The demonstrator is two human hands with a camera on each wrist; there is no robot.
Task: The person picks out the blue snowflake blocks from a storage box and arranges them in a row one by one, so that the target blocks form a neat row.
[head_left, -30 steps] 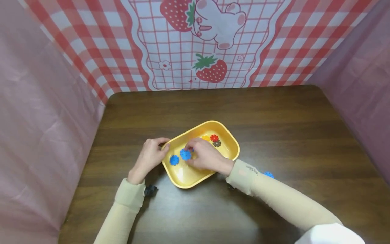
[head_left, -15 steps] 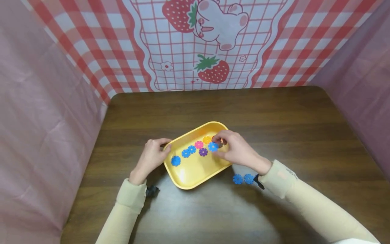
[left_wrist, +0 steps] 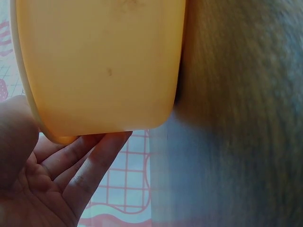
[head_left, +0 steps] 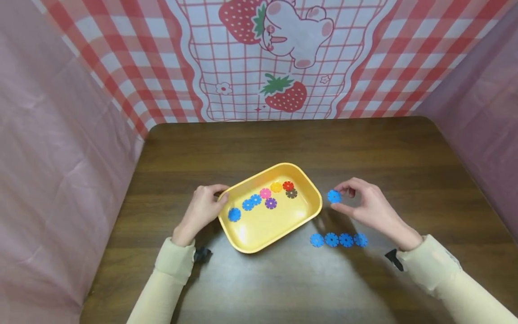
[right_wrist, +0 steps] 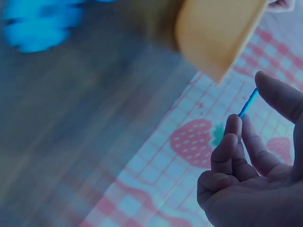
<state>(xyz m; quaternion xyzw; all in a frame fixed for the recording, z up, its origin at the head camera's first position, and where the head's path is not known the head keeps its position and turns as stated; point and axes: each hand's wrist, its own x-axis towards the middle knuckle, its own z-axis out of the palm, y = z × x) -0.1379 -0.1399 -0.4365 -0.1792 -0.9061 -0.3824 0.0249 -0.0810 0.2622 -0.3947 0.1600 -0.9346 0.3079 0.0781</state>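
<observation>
My right hand (head_left: 366, 204) pinches a blue notched plastic disc (head_left: 334, 196) between thumb and fingertips, raised just right of the yellow tray (head_left: 259, 245). The right wrist view shows the held disc (right_wrist: 248, 102) edge-on. Thumb over the rim and fingers along the outer wall, my left hand (head_left: 204, 209) grips the tray's left end. Inside the tray lie several blue discs (head_left: 234, 214) toward the left, then a pink disc (head_left: 265, 193), a purple disc (head_left: 270, 203), a yellow disc (head_left: 276, 187), a red disc (head_left: 288, 186) and a brown disc (head_left: 291, 193).
A row of several blue discs (head_left: 346, 240) lies on the brown wooden table (head_left: 263, 288), below the right hand. Behind the table hangs a red-and-white checked cloth (head_left: 251, 58). Pink curtains (head_left: 69, 157) close off both sides.
From over the left part of the tray, my right hand has pulled out past its right end, carrying the blue disc. The left hand keeps its grip on the rim.
</observation>
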